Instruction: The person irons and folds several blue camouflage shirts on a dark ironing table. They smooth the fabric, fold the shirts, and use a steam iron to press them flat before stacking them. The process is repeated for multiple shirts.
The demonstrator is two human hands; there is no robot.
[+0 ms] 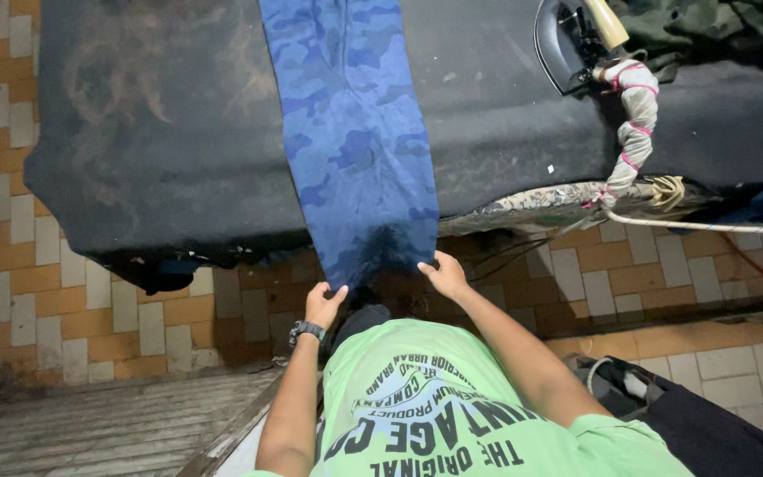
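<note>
A long blue camouflage cloth (355, 132) lies across a dark padded ironing table (161, 132) and hangs over its near edge. My left hand (322, 303), with a watch on the wrist, pinches the hanging end at its left corner. My right hand (445, 272) grips the same end at its right corner. Both hands hold the cloth just below the table's edge, in front of my green printed shirt.
A dark iron (567, 44) rests at the table's back right, its cloth-wrapped cord (633, 132) trailing over the edge. Green camouflage clothing (708, 26) is piled at the far right. Orange and white tiles cover the floor; a dark bag (655, 406) sits at lower right.
</note>
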